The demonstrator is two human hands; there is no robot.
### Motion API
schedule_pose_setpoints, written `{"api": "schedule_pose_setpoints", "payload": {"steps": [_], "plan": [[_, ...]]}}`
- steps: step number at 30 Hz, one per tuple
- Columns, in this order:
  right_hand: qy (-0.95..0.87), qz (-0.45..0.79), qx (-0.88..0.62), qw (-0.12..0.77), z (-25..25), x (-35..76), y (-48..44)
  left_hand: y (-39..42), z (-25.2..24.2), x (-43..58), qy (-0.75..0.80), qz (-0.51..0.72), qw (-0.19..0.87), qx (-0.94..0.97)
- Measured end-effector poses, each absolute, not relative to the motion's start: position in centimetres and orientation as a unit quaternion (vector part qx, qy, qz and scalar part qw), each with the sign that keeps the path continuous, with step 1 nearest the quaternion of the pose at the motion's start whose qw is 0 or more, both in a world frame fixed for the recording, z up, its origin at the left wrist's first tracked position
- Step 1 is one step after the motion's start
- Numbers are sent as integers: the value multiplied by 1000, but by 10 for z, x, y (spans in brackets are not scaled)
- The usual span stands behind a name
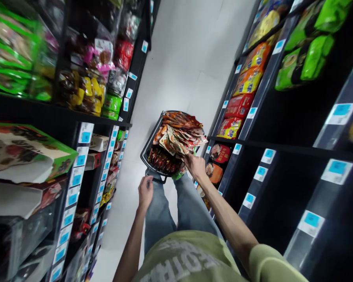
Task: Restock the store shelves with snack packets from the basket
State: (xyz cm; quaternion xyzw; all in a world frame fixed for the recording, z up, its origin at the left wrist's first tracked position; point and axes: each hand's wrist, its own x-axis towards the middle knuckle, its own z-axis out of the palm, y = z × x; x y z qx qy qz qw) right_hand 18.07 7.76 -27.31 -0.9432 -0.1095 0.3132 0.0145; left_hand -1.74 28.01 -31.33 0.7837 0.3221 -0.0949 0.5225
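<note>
Between the left shelves (47,109) and the right shelves (294,147), a basket (148,145) is positioned before the person's legs (159,213). Packets (179,137) are piled in it. The left hand (146,190) is placed at the handle (157,180) on the near side, the right hand (196,166) against the packets at the near right corner. At left, bags (8,43) are stocked above boxes (57,158); at right, packs (239,103) above tubs (220,152).

Black shelves (297,150) flanking a pale aisle floor (191,66)

Left, green-edged bags (6,53) are sitting above an open-fronted printed carton (16,149). Right, orange packets (254,58) and red packets (238,105) are forming a row near green packets (317,60). Price labels (340,171) are lining shelf edges.
</note>
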Motion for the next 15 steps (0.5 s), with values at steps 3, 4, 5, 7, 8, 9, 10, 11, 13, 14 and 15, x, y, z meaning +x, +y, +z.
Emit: {"api": "schedule_pose_setpoints", "payload": {"steps": [3, 4, 5, 7, 8, 9, 10, 11, 13, 14, 15], "plan": [[-112, 320, -940, 34, -251, 179, 64, 256, -299, -11, 328, -111, 556, 756], [-110, 320, -940, 47, -241, 178, 59, 247, -293, -9, 336, -117, 569, 742], [-111, 321, -938, 67, -229, 176, 53, 237, -285, -7, 348, -124, 585, 722], [-117, 325, -931, 116, -200, 169, 42, 217, -266, -2, 389, -136, 631, 658], [-129, 327, -925, 144, -183, 164, 37, 207, -253, 0, 415, -135, 660, 612], [-139, 325, -921, 166, -167, 157, 32, 197, -239, 2, 443, -128, 691, 556], [-157, 324, -914, 185, -150, 149, 28, 186, -224, 4, 468, -110, 723, 497], [-186, 324, -905, 202, -133, 139, 24, 175, -207, 6, 484, -83, 752, 441], [-242, 311, -891, 224, -103, 118, 16, 153, -170, 8, 490, -19, 793, 362], [-271, 299, -885, 233, -90, 107, 13, 142, -151, 9, 484, 10, 804, 345], [-298, 285, -879, 240, -79, 96, 9, 132, -134, 8, 477, 33, 808, 346]]}}
